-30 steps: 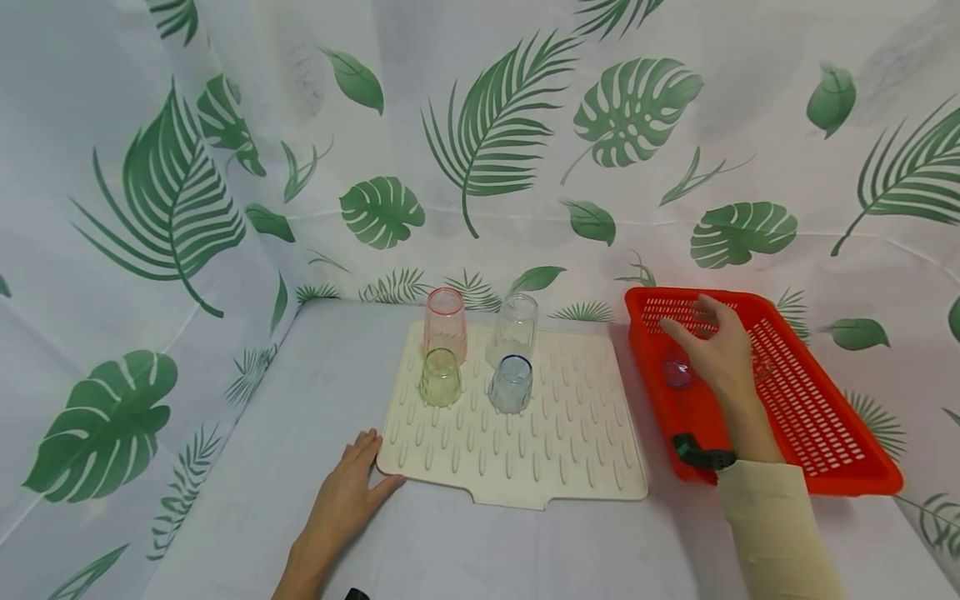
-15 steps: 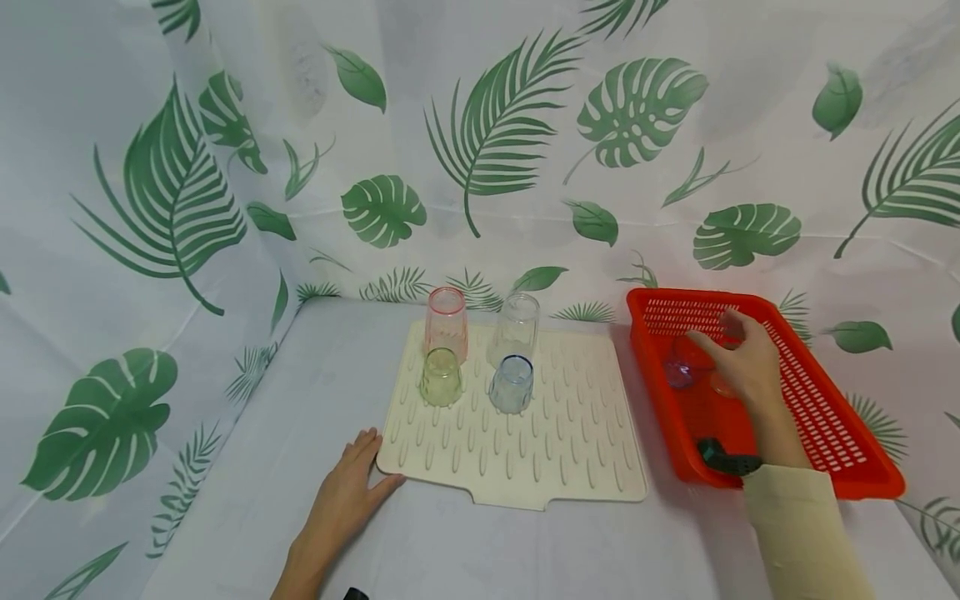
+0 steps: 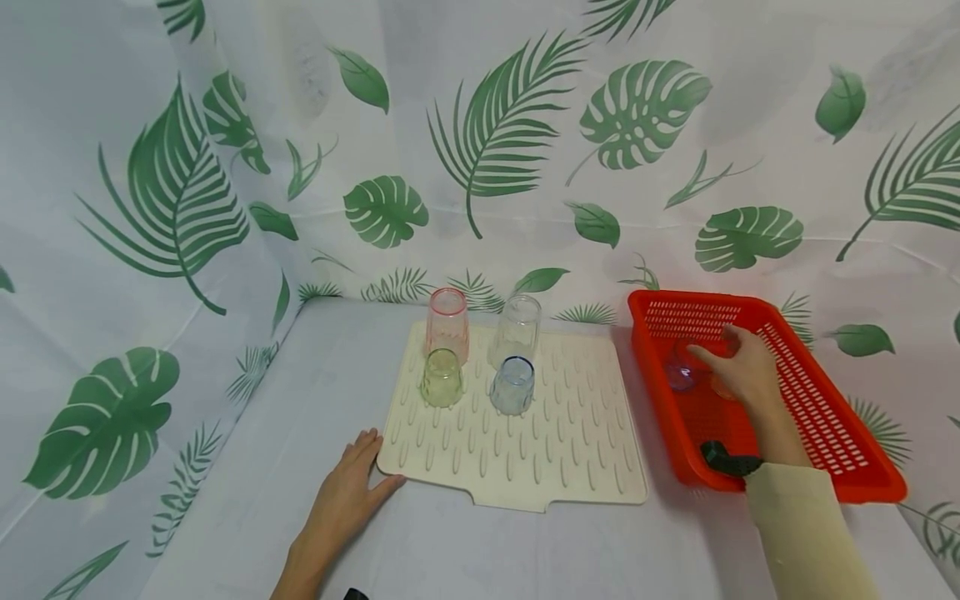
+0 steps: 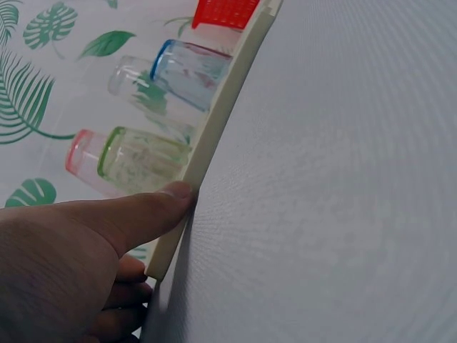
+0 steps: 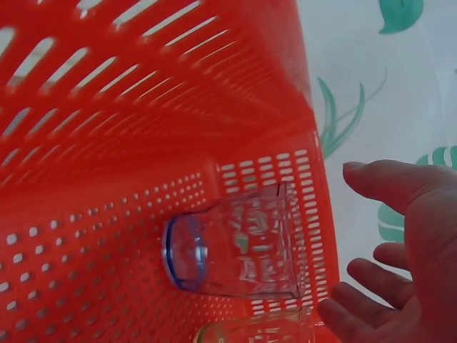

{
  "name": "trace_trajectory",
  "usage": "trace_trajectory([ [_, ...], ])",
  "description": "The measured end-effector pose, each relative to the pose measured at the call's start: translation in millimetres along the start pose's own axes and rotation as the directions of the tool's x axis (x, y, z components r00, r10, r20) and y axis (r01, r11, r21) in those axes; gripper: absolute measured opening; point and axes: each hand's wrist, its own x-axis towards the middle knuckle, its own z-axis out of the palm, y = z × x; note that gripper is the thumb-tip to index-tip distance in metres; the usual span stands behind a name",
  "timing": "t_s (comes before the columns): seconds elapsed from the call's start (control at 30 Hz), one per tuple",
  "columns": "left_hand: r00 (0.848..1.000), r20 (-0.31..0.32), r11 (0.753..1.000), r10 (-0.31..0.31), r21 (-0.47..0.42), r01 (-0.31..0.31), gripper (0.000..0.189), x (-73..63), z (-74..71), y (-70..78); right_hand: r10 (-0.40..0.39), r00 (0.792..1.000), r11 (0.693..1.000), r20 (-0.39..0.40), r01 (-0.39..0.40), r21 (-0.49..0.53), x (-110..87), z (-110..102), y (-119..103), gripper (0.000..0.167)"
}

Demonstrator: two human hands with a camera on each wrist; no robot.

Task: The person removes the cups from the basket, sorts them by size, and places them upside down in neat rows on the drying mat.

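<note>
My left hand holds the near left corner of a cream drying mat; in the left wrist view its thumb lies on the mat's edge. On the mat stand a pink-rimmed tall glass, a clear tall glass, a shorter green glass and a blue-rimmed glass. My right hand hovers over a red basket, thumb and fingers apart. Inside, the right wrist view shows a glass with a blue ring and part of a yellowish glass, both apart from the fingers.
The basket stands right of the mat on a white-covered table. A white curtain with green leaves rises behind and along the sides. The basket's slotted walls surround the glasses in it.
Over the basket, my right hand has moved to the right and slightly down, then nearly stopped, uncovering more of the glasses there. My left hand has stayed at the mat's corner.
</note>
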Motion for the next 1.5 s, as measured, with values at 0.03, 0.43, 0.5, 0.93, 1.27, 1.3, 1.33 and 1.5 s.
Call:
trace_trajectory([
  [0.03, 1.000, -0.001, 1.000, 0.001, 0.001, -0.001, 0.074, 0.1, 0.1, -0.1, 0.005, 1.000, 1.000, 0.013, -0.005, -0.010, 1.0, 0.5, 1.4, 0.094],
  [0.43, 1.000, -0.003, 1.000, 0.012, 0.010, -0.012, 0.073, 0.3, -0.1, -0.2, -0.028, 0.997, 0.991, 0.076, 0.037, -0.127, 7.0, 10.1, 11.6, 0.097],
  [0.5, 1.000, -0.006, 1.000, 0.017, 0.008, -0.017, 0.073, 0.3, 0.1, -0.2, -0.033, 0.998, 0.991, 0.062, 0.041, -0.131, 6.4, 10.7, 11.7, 0.095],
  [0.93, 1.000, -0.013, 1.000, 0.014, -0.015, -0.015, 0.073, -0.6, 0.2, 0.0, 0.021, 0.993, 0.990, 0.116, -0.004, -0.144, 6.6, 9.1, 11.2, 0.098],
  [1.27, 1.000, -0.003, 1.000, 0.001, -0.020, -0.001, 0.074, -0.7, 0.4, 0.0, -0.007, 0.993, 0.977, 0.115, 0.031, -0.211, 8.5, 14.0, 14.4, 0.094],
  [1.3, 1.000, -0.001, 1.000, -0.001, -0.020, 0.001, 0.075, -0.7, 0.4, 0.0, -0.009, 0.993, 0.975, 0.118, 0.035, -0.219, 8.3, 14.4, 15.1, 0.094],
  [1.33, 1.000, 0.000, 1.000, -0.002, -0.020, 0.002, 0.075, -0.6, 0.4, 0.0, -0.009, 0.993, 0.974, 0.121, 0.036, -0.224, 8.0, 14.7, 15.8, 0.093],
  [1.5, 1.000, 0.004, 1.000, -0.009, -0.017, 0.009, 0.075, -0.8, 0.3, 0.5, -0.015, 0.991, 0.974, 0.133, 0.045, -0.224, 7.9, 14.9, 17.7, 0.088],
])
